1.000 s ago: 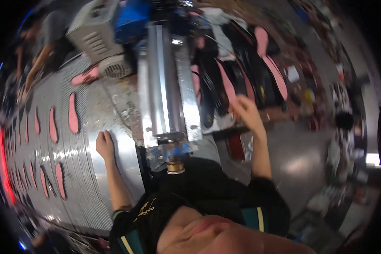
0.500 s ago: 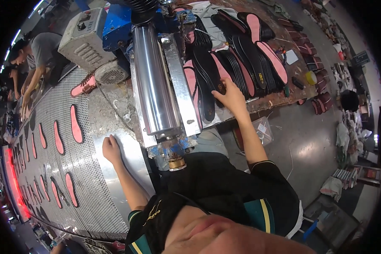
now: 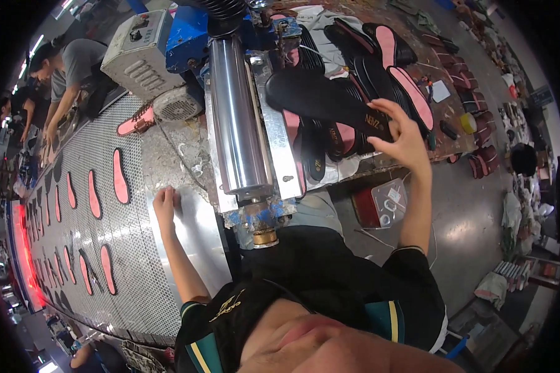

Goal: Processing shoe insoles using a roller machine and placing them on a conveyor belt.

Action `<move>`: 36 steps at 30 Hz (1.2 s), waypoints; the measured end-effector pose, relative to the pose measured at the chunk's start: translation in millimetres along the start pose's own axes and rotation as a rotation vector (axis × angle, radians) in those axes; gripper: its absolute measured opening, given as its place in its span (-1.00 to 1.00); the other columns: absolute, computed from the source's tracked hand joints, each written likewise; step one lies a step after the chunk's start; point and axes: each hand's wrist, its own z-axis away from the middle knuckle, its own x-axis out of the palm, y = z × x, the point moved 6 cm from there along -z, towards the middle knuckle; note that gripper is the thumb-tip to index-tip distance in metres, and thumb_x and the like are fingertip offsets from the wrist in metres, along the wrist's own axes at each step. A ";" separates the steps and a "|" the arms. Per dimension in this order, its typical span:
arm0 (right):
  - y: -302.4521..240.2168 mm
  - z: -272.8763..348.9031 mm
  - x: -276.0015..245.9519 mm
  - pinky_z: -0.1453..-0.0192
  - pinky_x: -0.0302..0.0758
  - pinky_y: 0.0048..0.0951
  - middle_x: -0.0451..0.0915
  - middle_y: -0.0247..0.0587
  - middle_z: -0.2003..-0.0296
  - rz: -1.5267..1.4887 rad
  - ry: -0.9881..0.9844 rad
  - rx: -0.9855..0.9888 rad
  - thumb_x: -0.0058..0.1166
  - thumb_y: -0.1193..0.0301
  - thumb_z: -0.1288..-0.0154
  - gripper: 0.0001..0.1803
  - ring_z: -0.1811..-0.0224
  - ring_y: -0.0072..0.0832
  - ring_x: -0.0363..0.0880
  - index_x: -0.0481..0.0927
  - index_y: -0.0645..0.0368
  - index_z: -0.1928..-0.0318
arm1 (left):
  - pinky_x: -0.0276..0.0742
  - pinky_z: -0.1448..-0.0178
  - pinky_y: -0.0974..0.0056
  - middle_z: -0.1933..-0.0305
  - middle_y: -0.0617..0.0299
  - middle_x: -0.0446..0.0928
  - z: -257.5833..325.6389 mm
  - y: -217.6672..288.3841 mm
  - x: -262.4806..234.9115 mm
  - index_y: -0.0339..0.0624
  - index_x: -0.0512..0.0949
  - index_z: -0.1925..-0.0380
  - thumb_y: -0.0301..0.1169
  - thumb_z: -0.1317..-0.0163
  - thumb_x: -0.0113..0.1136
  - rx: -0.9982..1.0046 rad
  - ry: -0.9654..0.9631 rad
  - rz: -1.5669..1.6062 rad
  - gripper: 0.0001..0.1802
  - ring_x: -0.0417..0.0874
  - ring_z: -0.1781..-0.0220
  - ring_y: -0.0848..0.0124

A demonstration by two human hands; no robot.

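A black insole (image 3: 317,96) with gold print at its heel is raised over the stacks, with my right hand (image 3: 404,133) gripping its heel end between thumb and fingers. Below it, on the worn bench, lie stacked black insoles (image 3: 313,152) and others with pink undersides (image 3: 410,87). Closed loosely, my left hand (image 3: 166,205) is at the edge of a smooth metal plate (image 3: 196,239); nothing shows in its fingers. Between my hands stands a machine with a shiny steel roller (image 3: 233,124).
Pink insoles (image 3: 121,177) lie in rows on a mesh conveyor (image 3: 143,273) at left. A grey control box (image 3: 137,46) and motor stand behind the plate. At far left a person (image 3: 74,68) leans over the belt. A yellow tape roll (image 3: 468,122) sits at the bench's right end.
My right hand has lifted a black insole off the stack, moving right and turning the insole crosswise. My left hand stays by the metal plate. The whole view has shifted slightly.
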 end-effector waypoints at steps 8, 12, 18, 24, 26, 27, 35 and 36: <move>-60.1 -39.4 28.6 0.52 0.12 -0.71 0.67 -0.40 0.18 -0.152 -0.070 -0.302 0.26 0.62 0.02 -0.46 0.61 -0.79 0.08 0.55 0.19 -0.07 | 0.33 -0.31 0.23 -0.26 0.13 0.47 21.8 252.8 94.0 -0.22 0.46 -0.19 -0.26 -0.15 0.33 0.650 -0.384 -0.227 -0.40 0.44 -0.31 0.29; -64.6 -25.1 51.1 0.39 0.37 -0.64 0.61 -0.34 0.31 -0.176 0.317 -0.491 0.24 0.63 -0.13 -0.67 0.46 -0.69 0.45 0.58 0.24 0.05 | 0.28 -0.39 0.12 -0.35 0.05 0.36 40.4 306.2 101.5 -0.21 0.38 -0.25 -0.12 0.00 0.44 0.924 -0.440 -0.414 -0.18 0.35 -0.40 0.19; 54.6 52.6 114.9 0.40 0.37 -0.62 0.55 -0.41 0.42 -0.195 0.157 -0.019 0.11 0.52 -0.31 -0.92 0.44 -0.70 0.46 0.59 0.23 0.20 | 0.28 -0.39 0.06 -0.26 0.02 0.41 35.5 315.8 104.4 -0.17 0.40 -0.20 -0.10 0.13 0.51 1.151 -0.403 -0.725 -0.14 0.35 -0.33 0.04; 184.9 153.4 269.3 0.47 0.35 -0.60 0.54 -0.42 0.55 -0.263 -0.408 0.249 0.15 0.37 -0.34 -0.80 0.57 -0.70 0.40 0.56 0.21 0.41 | 0.34 -0.29 0.11 -0.21 0.14 0.45 22.0 266.5 48.2 -0.03 0.39 -0.24 -0.16 0.10 0.50 0.984 -0.302 -0.705 -0.16 0.36 -0.26 0.15; 220.7 171.8 302.7 0.47 0.36 -0.60 0.54 -0.41 0.57 -0.156 -0.469 0.167 0.18 0.36 -0.33 -0.76 0.57 -0.71 0.40 0.55 0.22 0.45 | 0.38 -0.24 0.14 -0.21 0.18 0.45 23.2 217.9 32.4 -0.03 0.36 -0.27 -0.14 0.00 0.45 0.682 -0.365 -0.469 -0.20 0.43 -0.20 0.22; 231.1 171.7 304.8 0.51 0.35 -0.60 0.54 -0.40 0.60 -0.130 -0.367 0.127 0.19 0.35 -0.32 -0.74 0.60 -0.71 0.40 0.54 0.22 0.47 | 0.40 -0.21 0.16 -0.22 0.19 0.45 30.0 183.8 30.4 -0.04 0.33 -0.30 -0.14 -0.06 0.41 0.490 -0.407 -0.285 -0.21 0.47 -0.16 0.26; 212.3 143.1 298.3 0.71 0.23 -0.60 0.56 -0.34 0.66 -0.271 -0.591 0.553 0.15 0.25 -0.34 -0.73 0.80 -0.65 0.37 0.56 0.18 0.40 | 0.52 -0.23 0.10 -0.10 0.07 0.55 119.6 -51.8 -20.9 -0.31 0.40 -0.12 -0.46 -0.34 0.04 -0.114 0.228 1.192 -0.63 0.61 -0.10 0.26; 213.1 141.3 301.1 0.71 0.23 -0.60 0.56 -0.34 0.66 -0.263 -0.620 0.551 0.15 0.25 -0.34 -0.73 0.80 -0.65 0.37 0.56 0.18 0.40 | 0.53 -0.21 0.11 -0.04 0.08 0.57 130.8 -61.6 -57.1 -0.30 0.43 -0.05 -0.46 -0.35 0.04 0.031 0.310 1.190 -0.71 0.63 -0.06 0.26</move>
